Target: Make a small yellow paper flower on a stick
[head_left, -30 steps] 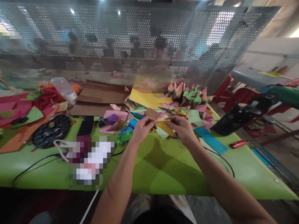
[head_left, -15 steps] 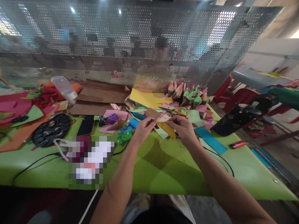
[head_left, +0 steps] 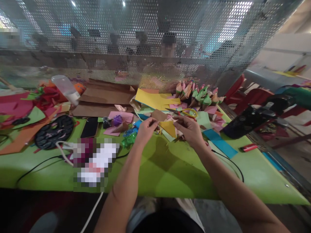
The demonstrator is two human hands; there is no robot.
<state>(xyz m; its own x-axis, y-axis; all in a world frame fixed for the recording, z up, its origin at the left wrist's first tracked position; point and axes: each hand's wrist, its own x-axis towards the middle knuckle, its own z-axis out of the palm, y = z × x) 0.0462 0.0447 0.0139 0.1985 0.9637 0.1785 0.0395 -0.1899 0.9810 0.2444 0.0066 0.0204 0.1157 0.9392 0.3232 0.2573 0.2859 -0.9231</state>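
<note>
Between my two hands a small yellow piece of paper (head_left: 168, 128) is stretched out above the green table. My left hand (head_left: 147, 128) pinches its left corner between thumb and fingers. At the other end, my right hand (head_left: 189, 129) pinches the paper's right side. Just beyond my hands lie a brown paper piece (head_left: 159, 115) and yellow-handled scissors (head_left: 189, 112). A pale green paper scrap (head_left: 167, 136) shows below the yellow piece. Bunched blue and green wrapping (head_left: 130, 139) sits left of my left hand.
Rolled paper cones (head_left: 194, 94) stand at the back right. A dark bottle (head_left: 239, 124), a blue paper strip (head_left: 220, 142) and a red lighter (head_left: 249, 148) lie to the right. Leftward are a phone (head_left: 89, 127), a black tray (head_left: 53, 132) and brown sheets (head_left: 104, 97). A perforated metal screen (head_left: 109, 64) rises behind.
My hands have drawn slightly further apart, the left moving a little left. The yellow paper now shows as a wider triangle between them. The view has tipped slightly downward.
</note>
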